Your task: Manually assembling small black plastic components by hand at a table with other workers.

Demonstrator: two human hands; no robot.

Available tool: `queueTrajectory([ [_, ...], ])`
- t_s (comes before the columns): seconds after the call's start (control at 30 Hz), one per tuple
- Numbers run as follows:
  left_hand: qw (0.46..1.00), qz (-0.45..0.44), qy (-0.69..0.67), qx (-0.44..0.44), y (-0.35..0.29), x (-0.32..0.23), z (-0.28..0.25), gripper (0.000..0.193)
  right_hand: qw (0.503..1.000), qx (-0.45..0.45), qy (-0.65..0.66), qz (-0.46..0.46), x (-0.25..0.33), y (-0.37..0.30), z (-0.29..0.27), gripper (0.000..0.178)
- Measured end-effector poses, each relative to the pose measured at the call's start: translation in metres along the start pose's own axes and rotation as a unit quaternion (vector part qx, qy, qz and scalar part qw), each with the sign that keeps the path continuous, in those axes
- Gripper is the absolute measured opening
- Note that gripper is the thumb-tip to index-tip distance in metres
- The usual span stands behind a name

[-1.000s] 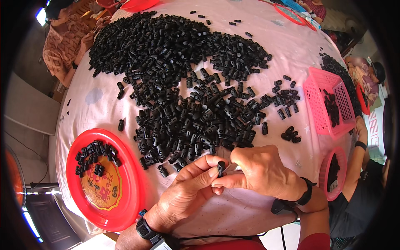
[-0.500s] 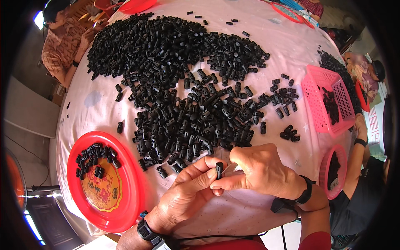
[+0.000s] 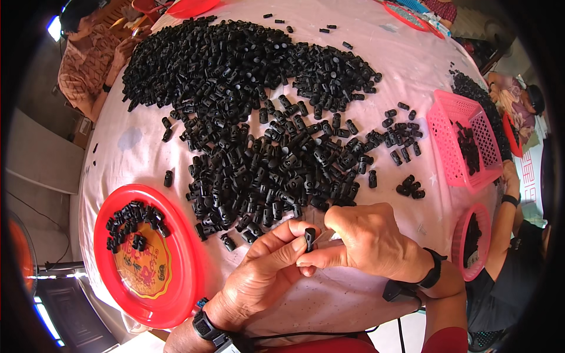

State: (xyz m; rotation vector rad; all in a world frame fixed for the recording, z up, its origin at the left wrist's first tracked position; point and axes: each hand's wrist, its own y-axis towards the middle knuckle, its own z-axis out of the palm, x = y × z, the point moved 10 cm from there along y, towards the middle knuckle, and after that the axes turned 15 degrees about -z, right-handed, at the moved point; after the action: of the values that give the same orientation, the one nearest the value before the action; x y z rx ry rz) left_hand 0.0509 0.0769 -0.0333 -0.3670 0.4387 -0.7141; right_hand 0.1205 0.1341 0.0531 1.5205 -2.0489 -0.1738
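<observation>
Near the front edge of the table, my left hand [image 3: 265, 265] pinches a black plastic cord lock [image 3: 310, 236] upright between thumb and fingers. My right hand [image 3: 374, 244] is closed on a thin, pale, blade-like tool [image 3: 327, 236], whose far end is hidden in the fist. Its tip meets or comes very close to the side of the cord lock. Just beyond both hands spreads a large heap of similar black cord locks [image 3: 235, 76]. To the left, a round red tray [image 3: 191, 259] with a gold patterned centre holds several more cord locks.
A pink lattice basket [image 3: 441, 141] and a smaller pink basket [image 3: 484, 253], both with black parts inside, stand at the right. Small groups of cord locks [image 3: 410, 187] lie near them. Co-workers sit at far left [image 3: 88, 70] and right [image 3: 500, 259]. A pink-white cloth [image 3: 147, 156] covers the table.
Both hands keep almost the same place and grip, the blade-like tool still against or close to the cord lock. The whole view has shifted very slightly.
</observation>
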Motion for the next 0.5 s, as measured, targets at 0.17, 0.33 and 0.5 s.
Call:
queueTrajectory([
  [0.17,1.000,0.003,0.007,0.001,0.001,0.000,0.000,0.020,1.000,-0.007,-0.001,-0.002,0.000,0.000,-0.001,0.049],
  [0.33,1.000,0.005,0.021,-0.009,0.003,0.001,-0.009,0.028,1.000,0.004,-0.011,-0.012,0.005,0.001,0.002,0.046],
  [0.5,1.000,0.002,-0.003,0.001,-0.001,-0.003,-0.004,0.020,0.995,-0.050,0.082,-0.037,0.006,0.005,-0.013,0.035],
])
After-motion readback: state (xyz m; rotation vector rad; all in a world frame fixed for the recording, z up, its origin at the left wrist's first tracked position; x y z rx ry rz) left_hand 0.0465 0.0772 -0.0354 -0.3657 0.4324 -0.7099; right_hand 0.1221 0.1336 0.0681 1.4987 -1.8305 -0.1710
